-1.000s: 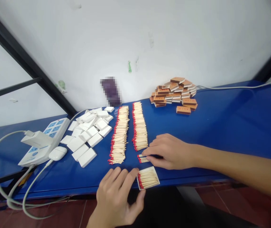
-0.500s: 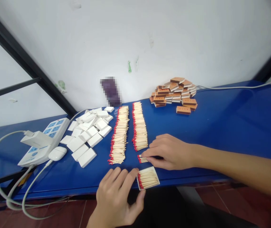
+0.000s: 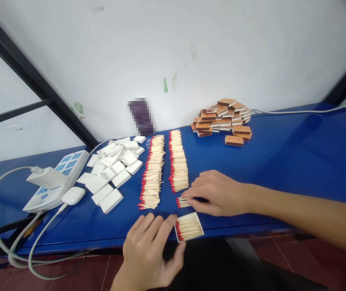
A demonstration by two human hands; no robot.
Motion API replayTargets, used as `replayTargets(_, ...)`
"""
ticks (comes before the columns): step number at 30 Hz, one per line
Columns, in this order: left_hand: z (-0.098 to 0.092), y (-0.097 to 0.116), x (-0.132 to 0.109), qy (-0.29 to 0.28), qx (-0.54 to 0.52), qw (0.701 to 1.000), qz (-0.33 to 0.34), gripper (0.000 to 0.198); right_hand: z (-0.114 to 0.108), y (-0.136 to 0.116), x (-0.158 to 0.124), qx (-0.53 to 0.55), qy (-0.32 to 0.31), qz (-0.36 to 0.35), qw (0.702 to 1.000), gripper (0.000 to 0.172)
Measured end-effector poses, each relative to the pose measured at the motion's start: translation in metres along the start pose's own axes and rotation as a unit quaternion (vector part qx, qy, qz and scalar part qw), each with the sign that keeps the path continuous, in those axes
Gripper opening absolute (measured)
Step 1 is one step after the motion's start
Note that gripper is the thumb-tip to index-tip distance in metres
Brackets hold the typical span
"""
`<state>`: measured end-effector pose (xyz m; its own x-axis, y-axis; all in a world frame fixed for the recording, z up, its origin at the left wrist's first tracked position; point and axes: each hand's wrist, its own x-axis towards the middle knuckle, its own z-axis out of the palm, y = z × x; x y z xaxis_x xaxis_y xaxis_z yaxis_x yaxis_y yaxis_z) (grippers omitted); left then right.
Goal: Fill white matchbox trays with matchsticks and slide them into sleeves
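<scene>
Near the front edge of the blue table lies a white matchbox tray (image 3: 202, 231) with red-headed matches (image 3: 188, 228) lined up inside. My left hand (image 3: 151, 246) grips the tray's left end between thumb and index finger. Just above the tray, my right hand (image 3: 213, 194) pinches a few loose matches (image 3: 182, 202), their red heads pointing left, at the table surface. Beyond the hands run two long rows of matches, the left row (image 3: 153, 171) and the shorter right row (image 3: 178, 161), all with heads to the left.
White empty-looking trays (image 3: 112, 169) are heaped at left, beside a power strip (image 3: 72, 163) with a charger (image 3: 47, 178) and cables. Orange matchbox sleeves (image 3: 221, 117) are piled against the wall. A pixelated dark object (image 3: 142, 117) leans there. A cable (image 3: 306, 111) runs along the back right.
My right hand and the loose matches have shifted very slightly to the right. My left hand and the tray stay in place.
</scene>
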<state>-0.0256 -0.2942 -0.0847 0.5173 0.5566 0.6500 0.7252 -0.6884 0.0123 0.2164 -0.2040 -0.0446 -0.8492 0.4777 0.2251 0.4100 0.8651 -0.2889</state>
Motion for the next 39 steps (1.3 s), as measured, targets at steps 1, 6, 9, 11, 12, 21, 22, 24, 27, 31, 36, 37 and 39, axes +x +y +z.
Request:
replayTargets(1,0.0,0.0001,-0.0001,0.001,0.0,1.0,0.0,0.028,0.0,0.0,0.0,-0.001,-0.001,-0.002,1.0,0.024)
replayTargets(6,0.0001,0.0013,-0.0003,0.001,0.003,1.0,0.0,0.028,0.0011,0.0003,-0.0001,-0.011,0.008,-0.002,1.0,0.026)
replayTargets(9,-0.0002,0.0015,0.0001,0.007,0.007,1.0,0.0,0.028,0.0013,0.0003,0.0006,-0.011,0.016,0.029,0.999,0.027)
replayTargets(11,-0.0004,0.0012,0.0004,0.002,0.007,1.0,-0.001,0.028,0.0007,0.0,0.0013,-0.003,0.011,0.044,0.999,0.027)
replayTargets(12,-0.0004,0.001,0.0005,0.002,0.007,1.0,-0.001,0.028,0.0002,-0.0003,0.0015,0.002,0.005,0.048,0.999,0.027)
replayTargets(21,0.0,0.0012,-0.0003,0.007,0.012,1.0,-0.002,0.027,-0.0041,-0.0036,0.0019,0.01,-0.02,0.07,0.997,0.031)
replayTargets(22,-0.0001,0.0015,0.0,0.007,0.011,1.0,-0.002,0.027,-0.0042,-0.0037,0.002,0.009,-0.021,0.07,0.997,0.031)
replayTargets(24,-0.0004,0.002,0.0004,0.006,0.011,1.0,-0.002,0.027,-0.0042,-0.0038,0.0022,0.004,-0.024,0.071,0.997,0.03)
replayTargets(27,-0.0009,0.0021,0.0002,0.003,0.009,1.0,-0.002,0.027,-0.0042,-0.0035,0.0024,0.0,-0.023,0.069,0.997,0.03)
replayTargets(31,-0.0015,0.0011,-0.0004,0.001,0.005,1.0,-0.002,0.027,-0.0033,-0.0025,0.0023,0.001,-0.018,0.057,0.998,0.028)
replayTargets(36,-0.0008,-0.0003,0.0009,-0.001,0.003,1.0,0.0,0.028,-0.0024,-0.0019,0.0015,0.004,-0.021,0.057,0.998,0.028)
replayTargets(37,-0.0006,-0.0003,0.0011,-0.001,0.002,1.0,0.0,0.028,-0.0025,-0.0019,0.0014,0.003,-0.023,0.058,0.998,0.028)
replayTargets(39,-0.0003,-0.0002,0.0013,0.0,0.001,1.0,0.001,0.028,-0.0029,-0.002,0.0014,0.002,-0.023,0.058,0.998,0.028)
